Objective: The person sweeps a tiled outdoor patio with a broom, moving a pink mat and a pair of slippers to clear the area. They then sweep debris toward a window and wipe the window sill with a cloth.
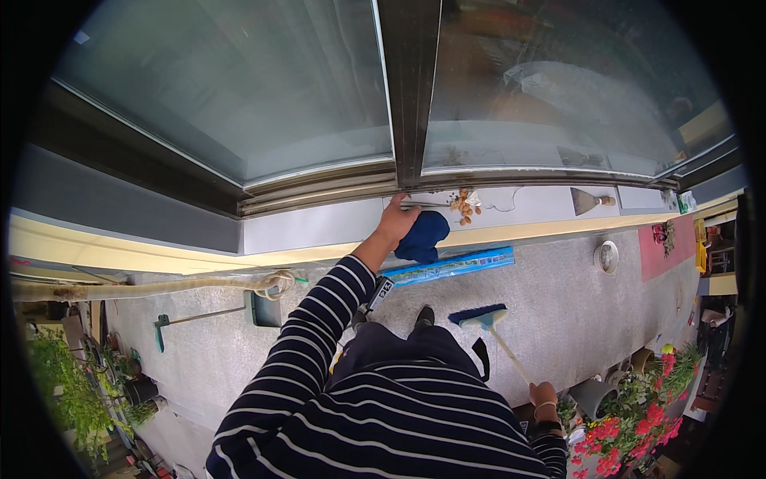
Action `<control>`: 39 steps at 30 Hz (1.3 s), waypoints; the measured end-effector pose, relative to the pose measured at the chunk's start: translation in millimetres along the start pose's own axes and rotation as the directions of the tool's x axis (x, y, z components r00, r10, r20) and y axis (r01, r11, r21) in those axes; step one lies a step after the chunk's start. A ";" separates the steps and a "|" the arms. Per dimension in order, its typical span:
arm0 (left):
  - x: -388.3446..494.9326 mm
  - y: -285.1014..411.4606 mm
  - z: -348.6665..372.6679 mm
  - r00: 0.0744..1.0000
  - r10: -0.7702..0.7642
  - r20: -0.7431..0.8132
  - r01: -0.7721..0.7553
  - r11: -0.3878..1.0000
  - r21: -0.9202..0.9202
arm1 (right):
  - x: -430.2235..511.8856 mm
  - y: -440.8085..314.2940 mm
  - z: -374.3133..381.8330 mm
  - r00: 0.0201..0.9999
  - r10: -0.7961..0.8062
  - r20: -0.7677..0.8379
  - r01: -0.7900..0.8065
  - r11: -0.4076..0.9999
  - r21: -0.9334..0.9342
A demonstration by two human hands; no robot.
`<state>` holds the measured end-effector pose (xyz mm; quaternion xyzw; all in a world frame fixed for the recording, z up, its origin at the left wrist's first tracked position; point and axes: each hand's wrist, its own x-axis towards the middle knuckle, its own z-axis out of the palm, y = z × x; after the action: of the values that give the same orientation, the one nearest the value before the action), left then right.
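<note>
My left hand reaches to the white windowsill, its thumb and finger apart around the end of a thin metal rod. Whether they grip the rod cannot be told. A dark blue cloth item lies against this hand and hangs over the sill's front edge. Past the rod's far end is a small heap of brown nuts or shells with dark crumbs. Low on the right, my right hand is closed around the pale handle of a broom; its blue bristles are at the floor.
A scraper lies farther right on the sill, below sliding windows. On the floor are a long blue package, a dustpan and a round bowl. A pale bundled hose extends leftward. Flowering pots stand at right.
</note>
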<state>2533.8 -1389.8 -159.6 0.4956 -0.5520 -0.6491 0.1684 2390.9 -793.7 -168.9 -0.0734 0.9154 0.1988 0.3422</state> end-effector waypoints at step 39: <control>-50.2 -82.4 -180.4 0.970 -0.245 0.006 0.168 0.649 -0.742 | 27.3 -27.0 -18.4 0.987 -0.161 0.024 0.163 0.981 -0.105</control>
<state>2733.2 -1423.0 -191.2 0.4752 -0.1742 -0.8068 0.3049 2366.6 -825.9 -182.6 -0.1643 0.8919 0.2193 0.3598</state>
